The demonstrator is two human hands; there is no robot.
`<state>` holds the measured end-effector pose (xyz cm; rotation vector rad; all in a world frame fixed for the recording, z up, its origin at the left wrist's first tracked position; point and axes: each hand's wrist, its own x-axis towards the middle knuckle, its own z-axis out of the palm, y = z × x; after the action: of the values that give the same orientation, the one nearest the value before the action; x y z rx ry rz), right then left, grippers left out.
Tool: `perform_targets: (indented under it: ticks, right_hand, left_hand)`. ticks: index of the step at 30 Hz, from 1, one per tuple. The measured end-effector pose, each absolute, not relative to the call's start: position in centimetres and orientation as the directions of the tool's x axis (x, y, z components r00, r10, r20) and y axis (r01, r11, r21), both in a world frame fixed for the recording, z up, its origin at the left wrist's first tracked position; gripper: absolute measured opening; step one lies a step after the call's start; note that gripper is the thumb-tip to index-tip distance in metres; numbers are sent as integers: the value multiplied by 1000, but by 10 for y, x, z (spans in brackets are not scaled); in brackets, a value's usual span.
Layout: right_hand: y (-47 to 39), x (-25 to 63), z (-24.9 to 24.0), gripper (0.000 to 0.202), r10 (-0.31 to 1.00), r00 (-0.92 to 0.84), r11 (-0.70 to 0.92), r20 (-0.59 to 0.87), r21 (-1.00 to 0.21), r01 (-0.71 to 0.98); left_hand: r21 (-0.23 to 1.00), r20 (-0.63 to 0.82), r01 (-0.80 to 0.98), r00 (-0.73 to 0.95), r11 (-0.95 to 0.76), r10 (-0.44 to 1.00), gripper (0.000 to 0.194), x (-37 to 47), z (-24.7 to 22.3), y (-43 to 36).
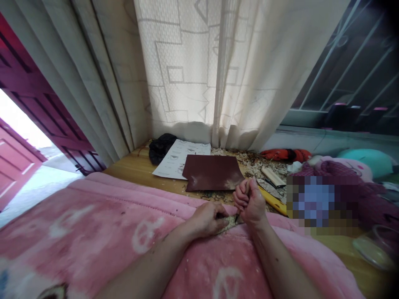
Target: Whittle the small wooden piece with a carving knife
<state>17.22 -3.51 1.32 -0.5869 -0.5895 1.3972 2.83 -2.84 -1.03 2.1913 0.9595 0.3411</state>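
Observation:
My left hand rests on the pink blanket, its fingers closed on a pale, rough-surfaced piece that looks like carved wood. My right hand is a fist with the thumb on top, wrapped around a slim tool. A little of the tool's brownish handle shows between thumb and fingers. Below the fist, its dark tip touches or nearly touches the pale piece; the exact contact is too small to tell. Most of the tool is hidden by my fingers.
Beyond the blanket, a wooden surface holds a brown sheet, a printed white sheet, a black bag, a yellow-handled cutter, a pale block and scattered shavings. At right are plush toys and a clear bowl.

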Motion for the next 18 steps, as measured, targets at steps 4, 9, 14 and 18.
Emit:
perform_targets:
  ticks: [4,9,14,18]
  right_hand:
    - [-36,172,13,40,997,60,80,53,-676,-732]
    - [-36,171,13,40,996,58,86,65,-667,-740]
    - [-37,171,15,40,996,52,83,65,-684,-725]
    - [-37,171,16,39,996,40,83,79,-683,-726]
  left_hand:
    - [695,-47,534,702,-482,710,19,28,-10,-28]
    - [684,-30,525,715,-507,699,19,28,-11,-26]
    - [686,-22,511,726,-517,687,19,27,-11,-25]
    - [677,-35,526,722,-515,691,18,27,-12,-24]
